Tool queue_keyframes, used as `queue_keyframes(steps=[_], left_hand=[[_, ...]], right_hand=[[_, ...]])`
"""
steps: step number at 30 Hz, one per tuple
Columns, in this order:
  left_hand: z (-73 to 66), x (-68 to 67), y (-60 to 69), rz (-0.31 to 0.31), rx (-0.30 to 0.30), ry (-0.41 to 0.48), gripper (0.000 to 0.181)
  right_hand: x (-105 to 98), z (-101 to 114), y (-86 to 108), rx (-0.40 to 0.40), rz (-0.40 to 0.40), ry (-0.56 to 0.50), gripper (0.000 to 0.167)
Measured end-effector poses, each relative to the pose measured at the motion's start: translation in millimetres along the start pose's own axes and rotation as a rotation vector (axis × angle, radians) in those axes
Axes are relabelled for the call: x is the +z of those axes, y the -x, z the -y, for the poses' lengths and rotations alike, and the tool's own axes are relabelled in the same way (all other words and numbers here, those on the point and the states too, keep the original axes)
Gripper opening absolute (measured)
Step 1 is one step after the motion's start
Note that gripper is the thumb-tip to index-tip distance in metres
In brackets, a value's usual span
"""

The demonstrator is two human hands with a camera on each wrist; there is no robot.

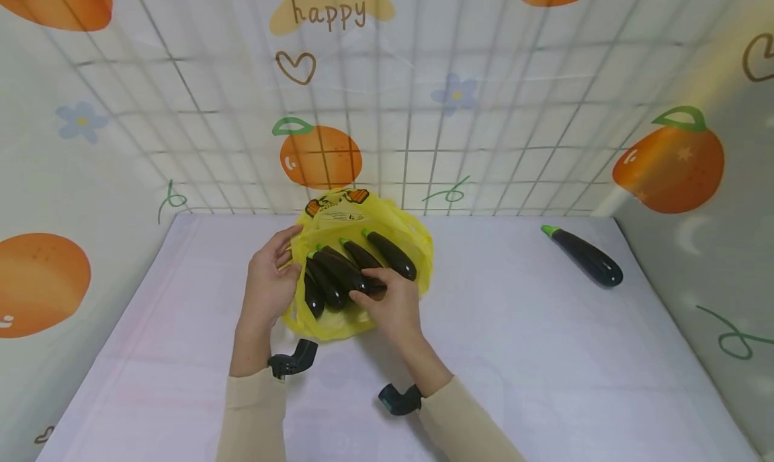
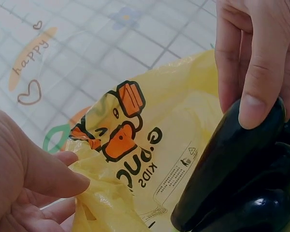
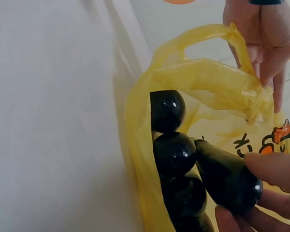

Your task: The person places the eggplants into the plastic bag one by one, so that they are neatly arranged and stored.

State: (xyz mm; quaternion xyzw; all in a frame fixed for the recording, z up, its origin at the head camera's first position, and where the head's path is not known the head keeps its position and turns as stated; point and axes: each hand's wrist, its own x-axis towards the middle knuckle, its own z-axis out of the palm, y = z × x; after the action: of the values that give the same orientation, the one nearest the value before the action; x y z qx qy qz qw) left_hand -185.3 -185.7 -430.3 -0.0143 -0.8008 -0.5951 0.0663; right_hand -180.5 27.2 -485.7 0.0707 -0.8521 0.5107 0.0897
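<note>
A yellow plastic bag [image 1: 335, 329] with printed cartoon figures lies with its mouth spread, several dark eggplants [image 1: 392, 252] inside it. My left hand [image 1: 271, 281] pinches the bag's left edge; in the left wrist view the film bunches between thumb and fingers. My right hand [image 1: 396, 304] reaches into the mouth and grips one eggplant [image 3: 224, 176] by its thick rounded end, thumb on one side and fingers on the other. In the head view that eggplant's green tip points away from me, up and left. The lower parts of some neighbouring eggplants are hidden by the right hand.
Another eggplant [image 1: 585, 257] lies alone near the far right of the white tabletop [image 1: 514, 354]. Behind stands a white grid panel covered by a translucent sheet [image 1: 514, 79] printed with oranges, flowers and hearts. Similar printed sheets hang at both sides.
</note>
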Motion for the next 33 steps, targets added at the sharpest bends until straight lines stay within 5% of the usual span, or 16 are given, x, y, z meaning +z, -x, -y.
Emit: queue_keyframes(steps=[33], left_hand=[[-1.7,0.6,0.2,-0.007,0.004,0.008,0.065]], right_hand=[[10.3,1.4,4.2,-0.037,0.074,-0.148,0.043]])
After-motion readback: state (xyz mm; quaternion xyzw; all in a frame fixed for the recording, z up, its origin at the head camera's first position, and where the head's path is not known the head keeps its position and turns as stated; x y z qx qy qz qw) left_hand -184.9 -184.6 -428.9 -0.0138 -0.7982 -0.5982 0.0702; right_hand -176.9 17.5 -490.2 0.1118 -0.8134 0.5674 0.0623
